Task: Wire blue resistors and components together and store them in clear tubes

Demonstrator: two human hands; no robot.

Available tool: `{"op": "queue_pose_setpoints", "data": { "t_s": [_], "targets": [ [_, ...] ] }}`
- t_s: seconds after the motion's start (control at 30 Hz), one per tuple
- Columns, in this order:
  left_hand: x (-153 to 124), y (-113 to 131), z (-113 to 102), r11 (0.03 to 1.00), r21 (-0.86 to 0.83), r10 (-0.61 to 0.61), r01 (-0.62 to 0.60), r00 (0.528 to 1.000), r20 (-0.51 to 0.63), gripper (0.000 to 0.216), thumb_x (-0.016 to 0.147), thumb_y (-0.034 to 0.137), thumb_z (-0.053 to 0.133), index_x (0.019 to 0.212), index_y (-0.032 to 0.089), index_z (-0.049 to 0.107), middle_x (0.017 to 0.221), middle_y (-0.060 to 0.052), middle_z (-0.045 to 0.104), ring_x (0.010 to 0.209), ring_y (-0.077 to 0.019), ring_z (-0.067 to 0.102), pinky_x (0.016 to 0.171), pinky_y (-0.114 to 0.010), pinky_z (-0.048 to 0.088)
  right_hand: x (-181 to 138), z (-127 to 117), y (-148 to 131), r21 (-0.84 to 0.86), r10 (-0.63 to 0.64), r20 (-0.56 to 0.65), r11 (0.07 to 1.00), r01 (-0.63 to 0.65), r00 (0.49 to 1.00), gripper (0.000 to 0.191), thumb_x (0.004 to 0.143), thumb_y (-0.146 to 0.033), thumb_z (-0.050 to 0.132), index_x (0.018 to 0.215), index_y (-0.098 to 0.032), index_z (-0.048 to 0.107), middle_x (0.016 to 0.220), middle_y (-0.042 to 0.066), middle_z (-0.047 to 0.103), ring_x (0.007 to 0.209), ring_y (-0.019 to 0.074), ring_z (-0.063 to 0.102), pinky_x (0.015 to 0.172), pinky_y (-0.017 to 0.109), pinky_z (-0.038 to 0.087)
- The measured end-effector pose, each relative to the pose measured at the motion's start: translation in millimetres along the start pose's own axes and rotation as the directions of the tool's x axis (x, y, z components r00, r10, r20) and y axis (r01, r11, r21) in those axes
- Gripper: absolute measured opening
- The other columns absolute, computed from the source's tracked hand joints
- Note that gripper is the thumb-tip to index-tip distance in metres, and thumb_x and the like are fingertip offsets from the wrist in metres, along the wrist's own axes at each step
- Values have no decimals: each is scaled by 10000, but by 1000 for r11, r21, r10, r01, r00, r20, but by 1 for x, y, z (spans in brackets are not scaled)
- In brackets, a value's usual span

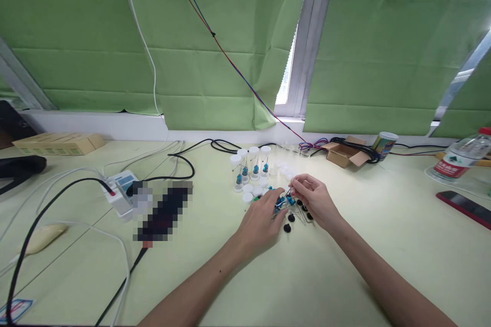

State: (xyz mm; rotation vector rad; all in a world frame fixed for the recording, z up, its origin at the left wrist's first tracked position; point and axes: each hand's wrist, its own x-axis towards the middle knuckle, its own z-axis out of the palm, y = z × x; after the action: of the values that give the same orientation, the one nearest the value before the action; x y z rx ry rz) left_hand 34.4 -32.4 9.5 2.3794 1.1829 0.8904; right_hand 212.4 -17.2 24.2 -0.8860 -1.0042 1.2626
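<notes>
Already 4 lidded tubes (pixel 253 162) held blue parts (pixel 255 169) mid-frame; more lay loose just below. Fingers of the right hand (pixel 316 199) pinched a small piece (pixel 290 198); any grip by the left hand (pixel 259 219) was unclear.

On table (pixel 383 199): vials (pixel 254 168) behind small parts (pixel 281 203); power strip (pixel 119 200) left; carton (pixel 342 157) behind, right; bottle (pixel 454 164) far right.

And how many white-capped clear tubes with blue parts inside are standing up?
4, grouped beyond the left hand: the leftmost tube, nearest the camera; then, going right, the second tube, third tube and rightmost tube. No others show.
</notes>
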Motion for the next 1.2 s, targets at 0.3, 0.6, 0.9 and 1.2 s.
{"op": "queue_pose_setpoints", "data": {
  "t_s": [0.3, 0.6, 0.9, 1.2],
  "targets": [
    [1, -2, 0, 1000, -27, 14, -15, 999, -35, 372, 931, 297, 471, 1297, 235, 448, 1179, -76, 622, 959, -220, 618, 730, -318, 488, -2, 2, -1, 17, 24, 37, 1000, -25, 999, 326, 634, -389, 858, 794, -189, 658, 741, -5, 639, 683, 118, 606, 724, 266, 518],
    [1, -2, 0, 999, -44, 12, -14, 998, -56, 382, 930, 311, 475, 1304, 233, 464, 1203, -89, 622, 975, -224, 621, 767, -337, 496, -3, 3, -2, -20, 8, 50, 1000, -7, 999, 318, 638, -370, 857, 804, -189, 655, 748, -5, 622, 691, 132, 616, 707, 270, 517],
    [1, -2, 1, 999, -30, 9, -11, 998, -55, 369, 938, 321, 464, 1295, 231, 457, 1200, -83, 623, 979, -225, 619, 769, -341, 494, -1, 1, 2, -106, -35, 29, 994, 38, 999, 333, 638, -406, 849, 791, -186, 651, 727, 2, 640, 624, 128, 587, 650, 281, 491],
    [-1, -3, 3, 999, -39, -8, 6, 998, -67, 374, 935, 327, 470, 1297, 236, 460, 1177, -83, 628, 964, -222, 616, 748, -332, 493, 0, 0, 4, -157, -53, 15, 986, 55, 998, 336, 624, -416, 851, 772, -192, 649, 731, 6, 647, 620, 144, 586, 639, 296, 477]
  ]
}}
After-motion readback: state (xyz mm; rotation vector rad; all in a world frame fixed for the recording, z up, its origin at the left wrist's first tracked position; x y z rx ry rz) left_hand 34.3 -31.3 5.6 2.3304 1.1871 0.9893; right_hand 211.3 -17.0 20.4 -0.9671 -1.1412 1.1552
